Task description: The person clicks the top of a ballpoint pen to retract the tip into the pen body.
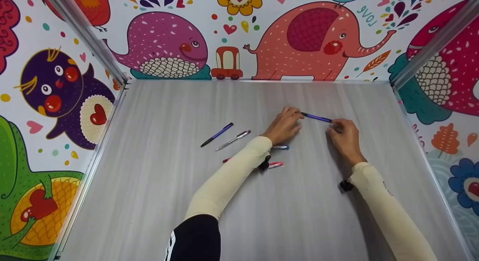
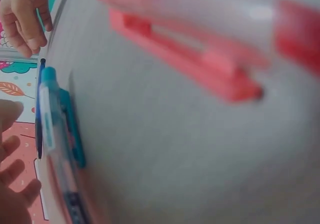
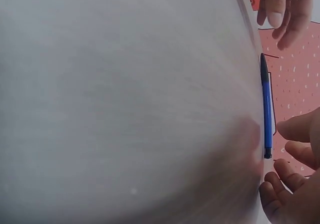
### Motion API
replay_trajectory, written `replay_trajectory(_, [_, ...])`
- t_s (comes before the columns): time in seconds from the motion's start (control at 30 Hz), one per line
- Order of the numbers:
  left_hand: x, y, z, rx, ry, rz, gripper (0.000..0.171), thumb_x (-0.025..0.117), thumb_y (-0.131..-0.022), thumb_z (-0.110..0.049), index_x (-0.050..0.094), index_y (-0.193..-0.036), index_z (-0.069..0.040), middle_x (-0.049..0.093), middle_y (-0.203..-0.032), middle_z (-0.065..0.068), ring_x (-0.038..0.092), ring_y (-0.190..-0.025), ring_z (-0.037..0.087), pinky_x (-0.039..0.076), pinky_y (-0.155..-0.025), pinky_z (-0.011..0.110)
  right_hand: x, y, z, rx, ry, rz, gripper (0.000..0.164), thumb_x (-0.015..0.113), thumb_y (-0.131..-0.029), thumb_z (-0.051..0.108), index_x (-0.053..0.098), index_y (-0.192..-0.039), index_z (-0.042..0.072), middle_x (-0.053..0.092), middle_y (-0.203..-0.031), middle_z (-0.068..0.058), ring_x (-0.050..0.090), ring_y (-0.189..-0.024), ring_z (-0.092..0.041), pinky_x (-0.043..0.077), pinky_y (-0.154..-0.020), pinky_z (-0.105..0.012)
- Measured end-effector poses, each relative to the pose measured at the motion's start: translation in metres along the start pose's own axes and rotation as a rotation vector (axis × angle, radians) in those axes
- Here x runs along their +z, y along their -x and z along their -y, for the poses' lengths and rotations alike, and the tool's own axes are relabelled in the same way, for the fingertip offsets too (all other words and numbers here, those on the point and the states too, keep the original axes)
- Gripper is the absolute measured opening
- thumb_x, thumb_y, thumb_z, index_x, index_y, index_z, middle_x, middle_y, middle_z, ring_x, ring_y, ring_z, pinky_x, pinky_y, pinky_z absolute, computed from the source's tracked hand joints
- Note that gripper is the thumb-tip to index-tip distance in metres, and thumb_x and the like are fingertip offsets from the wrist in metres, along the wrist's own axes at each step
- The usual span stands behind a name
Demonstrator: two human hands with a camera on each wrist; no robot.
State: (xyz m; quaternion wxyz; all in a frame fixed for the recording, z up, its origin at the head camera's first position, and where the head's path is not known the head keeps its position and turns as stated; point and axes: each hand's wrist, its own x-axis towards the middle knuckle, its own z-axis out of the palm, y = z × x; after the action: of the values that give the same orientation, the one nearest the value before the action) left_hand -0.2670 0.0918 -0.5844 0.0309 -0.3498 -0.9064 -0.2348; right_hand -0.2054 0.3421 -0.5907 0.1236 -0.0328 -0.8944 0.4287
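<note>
A blue pen [image 1: 316,117] with a black tip lies on the table between the two hands, its tip toward the left. My left hand [image 1: 284,125] is beside the tip end, fingers loosely bent. By the other end is my right hand [image 1: 345,137], its thumb and fingers spread apart. In the right wrist view the fingers of both hands look separate from the blue pen [image 3: 266,107]. Under the left forearm, partly hidden, are a light-blue pen [image 1: 281,147] and red pen parts [image 1: 275,165]. The left wrist view shows a teal-clipped pen [image 2: 59,134] and a blurred red-clipped pen [image 2: 190,59] close up.
Left of the left hand lie another blue pen [image 1: 217,134] and a clear, silvery pen [image 1: 233,140], both slanted. Metal-edged walls with cartoon animals surround the grey table [image 1: 149,201]. A black wrist camera [image 1: 346,185] is strapped to the right wrist.
</note>
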Motion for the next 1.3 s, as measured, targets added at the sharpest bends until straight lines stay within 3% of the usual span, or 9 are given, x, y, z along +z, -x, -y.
replay_trajectory(0.23, [0.014, -0.005, 0.004, 0.048, -0.154, 0.065, 0.044, 0.060, -0.115, -0.029, 0.059, -0.158, -0.019, 0.054, -0.159, -0.001, 0.044, -0.148, 0.019, 0.036, -0.126, 0.037, 0.003, -0.005, 0.001, 0.031, 0.012, 0.023, 0.032, 0.070, -0.102, -0.004, 0.065, -0.131, -0.015, 0.062, -0.131, -0.034, 0.064, -0.124, -0.048, 0.050, -0.108, -0.059])
replay_trajectory(0.47, [0.019, -0.012, 0.003, 0.038, -0.246, 0.093, 0.044, 0.058, -0.116, -0.035, 0.058, -0.158, -0.021, 0.053, -0.159, -0.003, 0.043, -0.148, 0.020, 0.038, -0.125, 0.042, 0.008, -0.009, 0.004, 0.037, 0.011, 0.037, 0.032, 0.071, -0.101, -0.004, 0.066, -0.131, -0.014, 0.062, -0.131, -0.033, 0.063, -0.123, -0.047, 0.049, -0.109, -0.059])
replay_trajectory(0.7, [0.018, -0.018, -0.003, 0.017, -0.256, 0.137, 0.046, 0.055, -0.117, -0.036, 0.055, -0.160, -0.021, 0.053, -0.161, -0.003, 0.043, -0.150, 0.020, 0.036, -0.126, 0.045, 0.009, -0.008, 0.002, 0.026, 0.012, 0.028, 0.033, 0.072, -0.099, -0.005, 0.066, -0.130, -0.015, 0.063, -0.128, -0.034, 0.062, -0.120, -0.047, 0.049, -0.107, -0.059])
replay_trajectory(1.1, [0.019, -0.025, -0.012, 0.005, -0.213, 0.114, 0.032, 0.051, -0.119, -0.023, 0.067, -0.145, -0.014, 0.060, -0.138, 0.002, 0.055, -0.131, 0.019, 0.046, -0.113, 0.043, 0.011, -0.004, -0.001, -0.020, -0.016, 0.059, 0.033, 0.071, -0.101, -0.003, 0.067, -0.132, -0.014, 0.066, -0.128, -0.033, 0.065, -0.123, -0.048, 0.050, -0.107, -0.058])
replay_trajectory(1.3, [0.020, -0.030, -0.011, -0.032, -0.257, 0.087, 0.033, 0.045, -0.120, -0.018, 0.068, -0.142, -0.008, 0.061, -0.129, 0.005, 0.058, -0.121, 0.020, 0.050, -0.107, 0.038, 0.008, 0.000, -0.004, -0.032, -0.030, 0.067, 0.033, 0.070, -0.102, -0.003, 0.066, -0.133, -0.014, 0.065, -0.129, -0.033, 0.063, -0.123, -0.048, 0.049, -0.108, -0.059])
